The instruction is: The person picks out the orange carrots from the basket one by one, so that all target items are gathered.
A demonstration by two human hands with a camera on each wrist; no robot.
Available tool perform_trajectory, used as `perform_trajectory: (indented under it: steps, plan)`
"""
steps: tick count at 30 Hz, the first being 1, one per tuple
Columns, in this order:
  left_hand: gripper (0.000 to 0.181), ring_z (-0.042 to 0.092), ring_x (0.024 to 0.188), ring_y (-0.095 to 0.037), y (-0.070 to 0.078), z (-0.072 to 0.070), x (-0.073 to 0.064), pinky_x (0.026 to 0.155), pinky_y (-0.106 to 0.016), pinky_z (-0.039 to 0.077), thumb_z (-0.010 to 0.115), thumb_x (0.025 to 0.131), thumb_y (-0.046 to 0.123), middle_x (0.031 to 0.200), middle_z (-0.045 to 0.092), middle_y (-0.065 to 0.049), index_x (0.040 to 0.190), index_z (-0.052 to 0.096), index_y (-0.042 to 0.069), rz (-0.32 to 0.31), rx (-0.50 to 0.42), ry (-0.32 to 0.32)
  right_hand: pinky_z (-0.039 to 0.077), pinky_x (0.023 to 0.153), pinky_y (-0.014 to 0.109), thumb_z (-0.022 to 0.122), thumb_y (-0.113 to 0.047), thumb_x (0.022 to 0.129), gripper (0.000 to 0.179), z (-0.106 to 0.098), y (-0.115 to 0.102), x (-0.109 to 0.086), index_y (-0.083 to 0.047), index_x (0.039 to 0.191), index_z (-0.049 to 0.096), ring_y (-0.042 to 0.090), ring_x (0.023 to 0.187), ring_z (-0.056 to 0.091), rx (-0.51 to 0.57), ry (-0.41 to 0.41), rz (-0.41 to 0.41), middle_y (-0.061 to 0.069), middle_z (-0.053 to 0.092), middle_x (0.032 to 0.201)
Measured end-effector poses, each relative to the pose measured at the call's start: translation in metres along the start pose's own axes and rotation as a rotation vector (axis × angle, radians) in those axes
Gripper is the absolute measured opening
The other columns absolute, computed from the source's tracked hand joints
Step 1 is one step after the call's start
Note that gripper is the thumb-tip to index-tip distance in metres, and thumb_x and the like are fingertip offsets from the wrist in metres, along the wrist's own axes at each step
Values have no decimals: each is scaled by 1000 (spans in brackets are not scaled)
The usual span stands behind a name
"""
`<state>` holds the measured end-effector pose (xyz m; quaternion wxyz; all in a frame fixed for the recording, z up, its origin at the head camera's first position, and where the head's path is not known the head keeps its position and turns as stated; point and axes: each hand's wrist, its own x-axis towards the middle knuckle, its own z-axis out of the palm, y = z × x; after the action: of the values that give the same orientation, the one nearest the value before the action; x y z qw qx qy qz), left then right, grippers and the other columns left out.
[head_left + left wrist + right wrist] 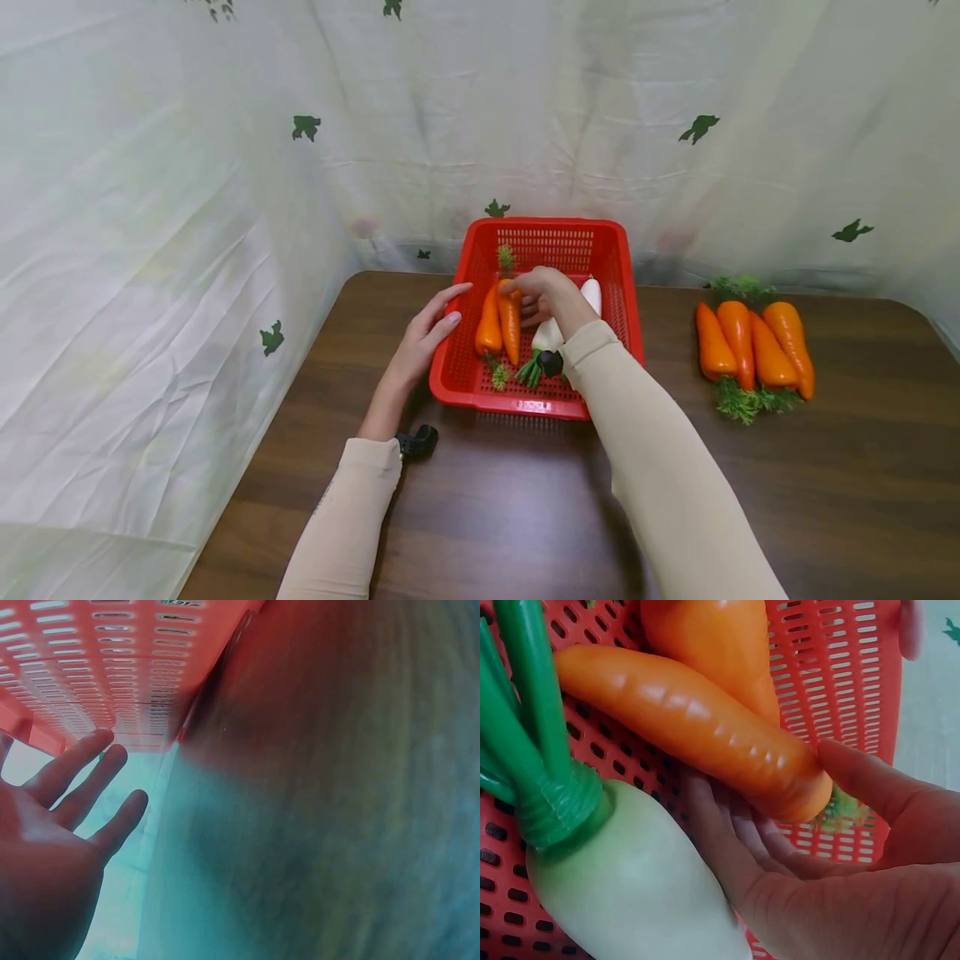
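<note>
A red plastic basket (pixel 536 406) with slotted walls stands on the table. Inside it two orange carrots lie side by side: the left carrot (pixel 489 325) and the right carrot (pixel 510 321). My right hand (pixel 551 292) reaches in and holds the right carrot (pixel 697 720) by its thick end, thumb on one side, fingers along the other. Close beside those fingers lies a white radish (pixel 637 877) with green stems, partly covered by the right wrist in the head view. My left hand (pixel 420 342) is at the basket's left rim, fingers extended and spread along the outer wall (pixel 112 667).
Several more orange carrots (pixel 753 350) with leafy green tops lie in a row on the brown wooden table (pixel 510 500), right of the basket. A pale curtain (pixel 555 108) with green leaf prints hangs behind and along the left side.
</note>
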<state>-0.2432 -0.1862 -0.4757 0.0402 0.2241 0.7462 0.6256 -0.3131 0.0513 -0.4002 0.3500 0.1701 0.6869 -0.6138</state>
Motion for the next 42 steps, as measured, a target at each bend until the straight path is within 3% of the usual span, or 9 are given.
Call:
perform_trajectory:
  steps: [5,12,16,20,23,27,31,36,42]
  plan:
    - [47,63,124,-37,-1,0,1,93,-36,63,50,111,26,153,53,-10,158,47,27,3,-5,3,51,113,50,68,-18,103,75,0,-4,-7,-7,163,24,39,137,57,-65,20,-51,25,49,151]
    - [49,63,124,-41,-4,-1,3,93,-34,63,49,112,26,155,51,-13,160,45,25,7,-10,-15,52,112,51,70,-18,102,77,-5,-21,-32,-5,161,22,37,137,57,-4,40,-172,19,44,154]
    - [48,63,124,-41,-3,-3,2,93,-34,63,49,112,26,153,53,-13,159,45,26,5,-7,-10,55,109,49,71,-22,102,60,-11,-32,-51,0,149,42,35,131,59,-45,36,-241,17,50,146]
    - [48,64,122,-40,-2,-4,2,91,-35,63,50,112,27,152,53,-13,159,45,28,1,-1,-6,57,106,48,70,-25,102,41,-25,-34,-70,3,131,60,31,118,66,-89,17,-299,14,61,126]
    - [48,65,121,-41,-1,-3,2,89,-37,64,50,111,27,151,53,-14,159,45,28,-1,-5,-7,60,102,46,70,-26,103,37,-39,-28,-80,3,126,65,27,104,70,-113,9,-335,9,67,111]
    - [48,64,122,-41,0,-2,2,90,-37,64,50,112,26,153,53,-14,159,45,27,-3,-13,-12,64,91,41,68,-29,104,43,-58,-15,-91,4,131,63,21,91,72,-138,0,-385,6,70,101]
    - [48,64,123,-40,-3,0,3,91,-35,63,49,112,24,155,51,-13,160,44,26,-5,-17,-17,65,83,34,64,-32,106,53,-80,2,-98,7,140,54,19,91,72,-134,-13,-430,6,67,106]
    - [49,63,124,-42,-4,1,3,92,-35,63,49,112,24,156,50,-15,161,43,25,0,-26,-17,63,84,31,61,-34,107,58,-112,25,-109,10,143,49,14,89,71,-102,-20,-484,3,67,108]
    - [48,63,123,-40,-1,-1,1,91,-36,63,50,112,27,151,53,-13,159,45,28,-6,-14,-8,63,86,29,62,-35,107,39,-153,52,-119,-3,127,64,15,94,72,17,-30,-502,-1,71,106]
